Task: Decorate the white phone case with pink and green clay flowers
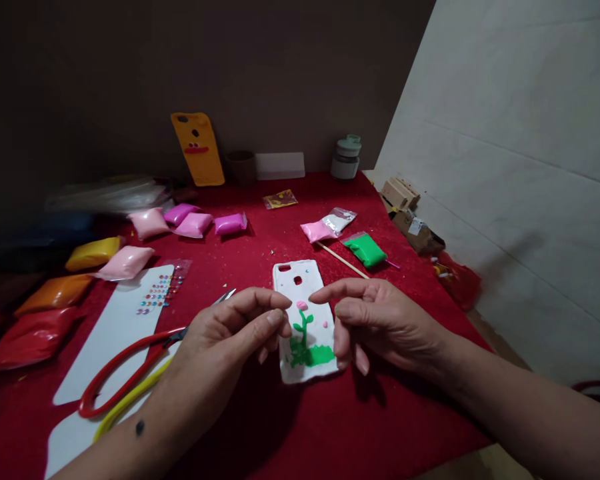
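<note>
A white phone case [300, 280] lies on the red tablecloth [260, 253], decorated with a green clay stem, green grass and a small pink flower. My left hand [230, 327] hovers over its left edge, thumb and forefinger pinched together; whatever sits between them is too small to make out. My right hand [375, 317] rests at the case's right edge with the forefinger stretched toward the pink flower and the other fingers curled down.
Red-handled scissors [125, 367] and a yellow tool lie at my left on white sheets [110, 333] beside a gem sticker strip [160, 290]. Clay packets in pink, yellow, orange, red and green [365, 250] are scattered around. A wooden stick [343, 261], orange case [197, 148] and jar [346, 158] stand behind.
</note>
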The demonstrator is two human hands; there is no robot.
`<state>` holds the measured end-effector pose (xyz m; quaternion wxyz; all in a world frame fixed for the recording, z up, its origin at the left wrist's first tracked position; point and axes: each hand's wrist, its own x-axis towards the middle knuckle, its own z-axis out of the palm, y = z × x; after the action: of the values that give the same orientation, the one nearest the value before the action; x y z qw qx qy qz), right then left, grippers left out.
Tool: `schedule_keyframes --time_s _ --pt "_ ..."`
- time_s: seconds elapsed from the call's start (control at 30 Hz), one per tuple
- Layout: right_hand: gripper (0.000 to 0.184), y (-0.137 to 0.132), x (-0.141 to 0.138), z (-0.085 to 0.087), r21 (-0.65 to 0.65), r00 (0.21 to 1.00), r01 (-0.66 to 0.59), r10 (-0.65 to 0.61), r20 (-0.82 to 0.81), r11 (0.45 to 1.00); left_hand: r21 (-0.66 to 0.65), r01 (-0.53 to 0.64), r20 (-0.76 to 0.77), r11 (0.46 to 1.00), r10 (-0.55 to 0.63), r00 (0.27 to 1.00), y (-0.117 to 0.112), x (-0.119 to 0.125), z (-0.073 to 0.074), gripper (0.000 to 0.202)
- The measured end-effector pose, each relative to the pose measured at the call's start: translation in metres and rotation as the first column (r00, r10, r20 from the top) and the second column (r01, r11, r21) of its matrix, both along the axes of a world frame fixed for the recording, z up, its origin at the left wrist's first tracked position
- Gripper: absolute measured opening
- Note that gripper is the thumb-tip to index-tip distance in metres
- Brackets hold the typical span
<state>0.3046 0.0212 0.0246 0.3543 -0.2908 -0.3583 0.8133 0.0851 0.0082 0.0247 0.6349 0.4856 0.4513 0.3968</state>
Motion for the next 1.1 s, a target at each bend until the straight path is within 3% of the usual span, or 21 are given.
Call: schedule_keyframes --time_s 0.33,0.87,1.1 --pt "0.034 -0.0012 0.0004 0.0013 -0.010 0.999 -0.018 0.017 -0.040 1.000 -0.005 0.005 -0.017 1.000 -0.005 1.000 0.0035 -0.0009 -0.0036 0.013" --pt "0.027 -0.0030 -0.0022 0.0024 -0.033 0.999 0.003 -0.004 -0.045 0.999 -0.011 0.005 -0.025 1.000 -0.006 1.000 0.0010 0.0003 0.0009 0.014" --pt "0.028 -0.0022 0.0007 0.0023 -0.027 0.993 -0.052 0.049 -0.105 0.998 -0.008 0.019 -0.030 1.000 -0.020 0.999 0.0011 0.0002 0.0014 0.012"
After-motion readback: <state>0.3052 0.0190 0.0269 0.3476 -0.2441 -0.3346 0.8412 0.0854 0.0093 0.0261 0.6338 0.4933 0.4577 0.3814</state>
